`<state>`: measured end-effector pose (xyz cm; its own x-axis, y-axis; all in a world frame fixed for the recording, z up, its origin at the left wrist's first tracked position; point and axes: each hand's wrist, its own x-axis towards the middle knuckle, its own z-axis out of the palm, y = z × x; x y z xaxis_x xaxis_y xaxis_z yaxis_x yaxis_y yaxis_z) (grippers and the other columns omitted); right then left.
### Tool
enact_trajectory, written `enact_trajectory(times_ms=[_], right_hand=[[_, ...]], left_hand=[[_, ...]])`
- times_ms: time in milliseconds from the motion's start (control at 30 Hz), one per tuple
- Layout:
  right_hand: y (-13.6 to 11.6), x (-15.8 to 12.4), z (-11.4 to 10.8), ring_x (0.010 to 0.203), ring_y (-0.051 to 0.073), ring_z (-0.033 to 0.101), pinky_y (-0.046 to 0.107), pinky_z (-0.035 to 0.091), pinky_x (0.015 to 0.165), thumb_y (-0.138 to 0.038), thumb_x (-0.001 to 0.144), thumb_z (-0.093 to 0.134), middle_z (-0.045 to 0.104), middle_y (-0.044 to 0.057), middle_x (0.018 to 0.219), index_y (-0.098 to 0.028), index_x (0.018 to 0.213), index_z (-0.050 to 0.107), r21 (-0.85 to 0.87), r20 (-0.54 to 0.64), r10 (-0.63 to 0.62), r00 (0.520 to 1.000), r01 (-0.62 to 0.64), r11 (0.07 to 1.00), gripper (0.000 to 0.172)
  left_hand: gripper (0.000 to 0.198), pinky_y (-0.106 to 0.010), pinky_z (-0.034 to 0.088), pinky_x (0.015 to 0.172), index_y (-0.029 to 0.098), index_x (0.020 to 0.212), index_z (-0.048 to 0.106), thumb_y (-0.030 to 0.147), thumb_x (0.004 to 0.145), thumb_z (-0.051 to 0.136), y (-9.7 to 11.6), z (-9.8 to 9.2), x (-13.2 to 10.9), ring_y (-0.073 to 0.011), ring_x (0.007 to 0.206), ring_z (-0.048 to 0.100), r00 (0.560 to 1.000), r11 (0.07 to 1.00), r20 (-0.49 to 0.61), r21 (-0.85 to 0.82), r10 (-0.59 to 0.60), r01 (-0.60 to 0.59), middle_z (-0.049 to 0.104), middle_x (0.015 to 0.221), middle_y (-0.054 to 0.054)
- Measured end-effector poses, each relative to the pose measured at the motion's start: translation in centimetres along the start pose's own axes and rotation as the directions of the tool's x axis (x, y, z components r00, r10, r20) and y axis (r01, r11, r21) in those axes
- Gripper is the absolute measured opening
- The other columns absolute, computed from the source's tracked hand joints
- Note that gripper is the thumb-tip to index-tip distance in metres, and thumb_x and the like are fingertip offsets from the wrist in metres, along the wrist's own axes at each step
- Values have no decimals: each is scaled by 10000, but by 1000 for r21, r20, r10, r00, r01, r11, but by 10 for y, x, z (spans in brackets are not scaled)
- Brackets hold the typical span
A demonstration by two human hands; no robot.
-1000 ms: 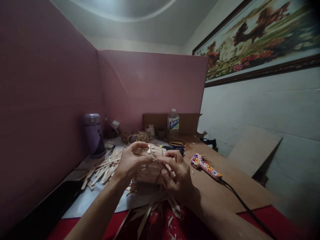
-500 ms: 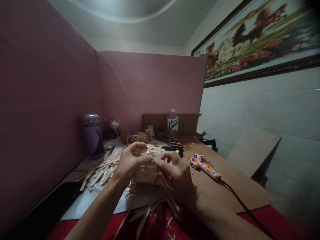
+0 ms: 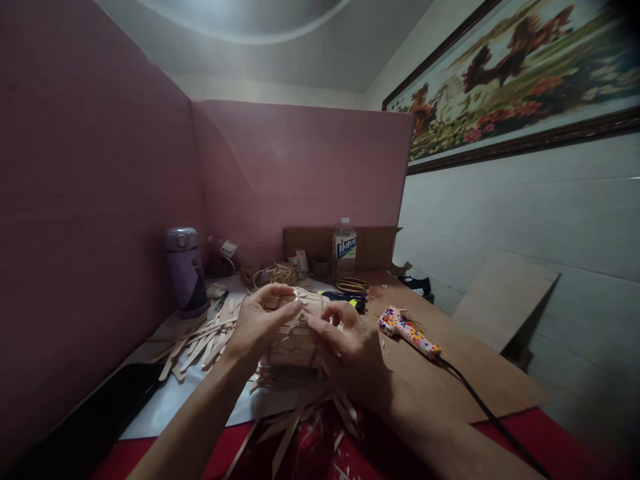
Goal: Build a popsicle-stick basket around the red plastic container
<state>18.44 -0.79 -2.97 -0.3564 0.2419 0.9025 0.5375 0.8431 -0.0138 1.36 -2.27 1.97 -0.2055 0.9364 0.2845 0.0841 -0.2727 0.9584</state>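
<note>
Pink panels (image 3: 300, 173) wall in the tabletop (image 3: 470, 380) at left and back, with loose sticks (image 3: 207, 343) crowding my left and the widest room on my right, around the glue gun (image 3: 407, 332). The wooden-stick piece (image 3: 290, 350) is mid-front between my hands: my left hand (image 3: 257, 323) holds its upper left, thumb and fingers parted around it; on my right hand (image 3: 355, 350) the bent fingers nearly meet, pinching what, I cannot tell.

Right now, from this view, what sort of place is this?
Probably a home craft corner: a piece built of wooden sticks, what looks like a flower-patterned glue gun, and a large framed picture.
</note>
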Motion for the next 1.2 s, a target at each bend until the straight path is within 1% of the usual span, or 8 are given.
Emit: enact_trajectory(times_ms=[167, 333, 467, 633, 733, 800, 967, 1200], right_hand=[[0, 0, 1, 793, 165, 516, 282, 457, 652, -206, 913, 502, 535, 63, 911, -221, 1119, 656, 23, 5, 26, 1000, -27, 999, 257], [-1, -1, 3, 799, 162, 523, 284, 468, 658, -194, 912, 504, 527, 63, 927, -236, 1151, 646, 60, 7, 32, 999, -33, 998, 281], [-2, -1, 1, 800, 167, 531, 294, 478, 656, -189, 899, 514, 528, 57, 931, -253, 1163, 641, 72, 6, 32, 999, -32, 997, 300], [-1, -1, 0, 894, 192, 563, 321, 508, 749, -138, 863, 498, 547, 75, 1002, -209, 1194, 588, 186, 7, 56, 998, -56, 981, 351], [0, -2, 3, 944, 194, 578, 319, 505, 792, -137, 887, 487, 569, 76, 1032, -213, 1148, 579, 206, -43, 107, 993, -97, 974, 287], [-1, -3, 4, 949, 194, 583, 317, 505, 799, -140, 885, 493, 570, 72, 1038, -219, 1126, 580, 203, -42, 122, 992, -111, 973, 267], [-3, -3, 2, 919, 194, 570, 322, 509, 773, -124, 839, 491, 542, 65, 1018, -220, 1126, 590, 214, -10, 96, 995, -92, 973, 318], [-3, -2, -1, 872, 180, 550, 324, 513, 742, -171, 853, 498, 514, 61, 990, -237, 1121, 620, 207, 0, 59, 998, -58, 977, 302]], left_hand=[[489, -247, 455, 585, 150, 877, 657, 464, 538, 816, 1, -4, 0, -146, 641, 594, 999, 1000, 33, 11, -18, 18, 672, 752, -30], [524, -249, 466, 586, 159, 853, 621, 352, 435, 869, -3, -7, 4, -143, 637, 594, 998, 999, 45, -16, -35, 35, 670, 768, -27], [507, -246, 463, 571, 173, 860, 594, 272, 434, 850, -5, -8, 6, -134, 608, 580, 997, 999, 61, -16, -40, 41, 648, 725, -7], [470, -245, 454, 559, 179, 872, 586, 253, 469, 816, -4, -9, 5, -134, 596, 575, 997, 998, 48, 13, -56, 56, 633, 701, 3], [467, -257, 462, 575, 177, 863, 589, 247, 458, 811, -5, -10, 6, -151, 627, 591, 998, 998, 42, 25, -52, 51, 644, 731, -10], [464, -259, 465, 585, 176, 854, 595, 240, 448, 809, -5, -11, 8, -157, 649, 596, 998, 998, 37, 27, -49, 48, 652, 753, -16], [461, -253, 456, 579, 180, 840, 605, 233, 431, 808, -3, -9, 7, -146, 620, 581, 998, 998, 21, 19, -57, 57, 653, 729, -3], [456, -252, 451, 573, 179, 846, 598, 242, 447, 811, 0, -9, 3, -160, 635, 598, 998, 999, 44, 2, -45, 45, 657, 733, -5]])
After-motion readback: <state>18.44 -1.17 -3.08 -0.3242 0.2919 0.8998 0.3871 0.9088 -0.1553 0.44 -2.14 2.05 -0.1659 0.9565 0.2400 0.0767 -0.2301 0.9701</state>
